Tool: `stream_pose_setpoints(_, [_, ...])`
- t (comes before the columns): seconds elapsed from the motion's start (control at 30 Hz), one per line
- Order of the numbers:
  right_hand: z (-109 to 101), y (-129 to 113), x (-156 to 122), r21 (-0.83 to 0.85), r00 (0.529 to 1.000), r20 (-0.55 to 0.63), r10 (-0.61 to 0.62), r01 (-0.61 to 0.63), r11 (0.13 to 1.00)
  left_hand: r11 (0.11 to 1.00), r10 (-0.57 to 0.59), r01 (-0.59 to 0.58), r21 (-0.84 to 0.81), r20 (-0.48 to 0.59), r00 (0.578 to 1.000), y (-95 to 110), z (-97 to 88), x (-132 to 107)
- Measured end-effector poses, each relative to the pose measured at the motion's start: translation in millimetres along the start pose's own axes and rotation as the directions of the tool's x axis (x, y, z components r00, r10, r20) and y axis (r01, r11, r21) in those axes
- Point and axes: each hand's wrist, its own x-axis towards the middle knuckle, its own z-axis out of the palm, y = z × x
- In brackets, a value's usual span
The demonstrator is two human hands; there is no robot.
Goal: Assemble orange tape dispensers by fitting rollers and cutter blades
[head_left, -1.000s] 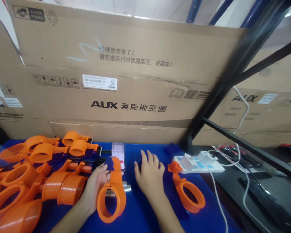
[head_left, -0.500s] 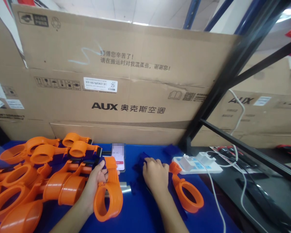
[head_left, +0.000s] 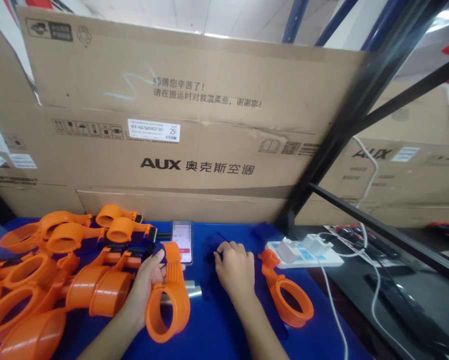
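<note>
1. Head view: an orange ring-handled part [head_left: 169,300] is gripped by the left hand [head_left: 144,287], the fingers closed around its ribbed stem; the ring end hangs toward the person, so the long axis runs from the grip back toward the body.
2. A small dark blue piece [head_left: 213,248] is pinched under the curled fingers of the right hand [head_left: 234,267], which rests on the blue tabletop [head_left: 217,330]; how firmly it is clamped cannot be told.
3. The blue piece lies just to the right of the left-hand grip and slightly farther from the person; the right hand is the nearer one.
4. A second orange ring part [head_left: 288,295] lies just beside the right hand, on its outer side.
</note>
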Motion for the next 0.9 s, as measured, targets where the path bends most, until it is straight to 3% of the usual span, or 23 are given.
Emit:
stream_pose_setpoints(0.17, [0, 2, -1, -0.017, 0.999, -0.035, 0.006, -0.006, 1.000, 1.000, 0.024, -0.024, -0.006, -0.028, 0.999, 2, 4.7, -3])
stream_pose_setpoints(0.33, [-3, 3, -1, -0.012, 0.984, -0.172, 0.035, -0.038, 0.999, 0.999, 0.054, -0.054, -0.006, -0.038, 0.998, 1, 7.0, -6])
stream_pose_setpoints(0.43, [-9, 4, -1, 0.110, 0.960, -0.277, 0.045, -0.015, 0.994, 0.998, 0.068, -0.068, 0.007, -0.029, 0.997, 0, 6.2, -3])
stream_pose_setpoints(0.5, [-13, 2, -3, 0.279, 0.935, -0.352, 0.052, 0.052, 0.959, 0.995, 0.094, -0.093, 0.017, -0.022, 0.995, -2, 5.5, -1])
stream_pose_setpoints(0.6, [-18, -6, -7, 0.638, 0.923, -0.370, 0.106, 0.169, 0.751, 0.980, 0.197, -0.196, 0.015, -0.047, 0.979, -6, 5.0, 1])
stream_pose_setpoints(0.73, [-20, -22, -15, 0.905, 0.975, -0.205, 0.087, 0.155, 0.396, 0.965, 0.261, -0.259, 0.036, -0.049, 0.964, -10, 5.1, 1])
stream_pose_setpoints(0.8, [-21, -28, -20, 0.939, 0.989, -0.144, -0.029, 0.146, 0.311, 0.964, 0.261, -0.259, 0.058, -0.020, 0.965, -10, 5.4, 0])
stream_pose_setpoints(0.9, [-22, -33, -27, 0.942, 0.967, -0.101, -0.234, 0.169, 0.292, 0.953, 0.294, -0.292, 0.084, -0.007, 0.956, -10, 5.4, 0])
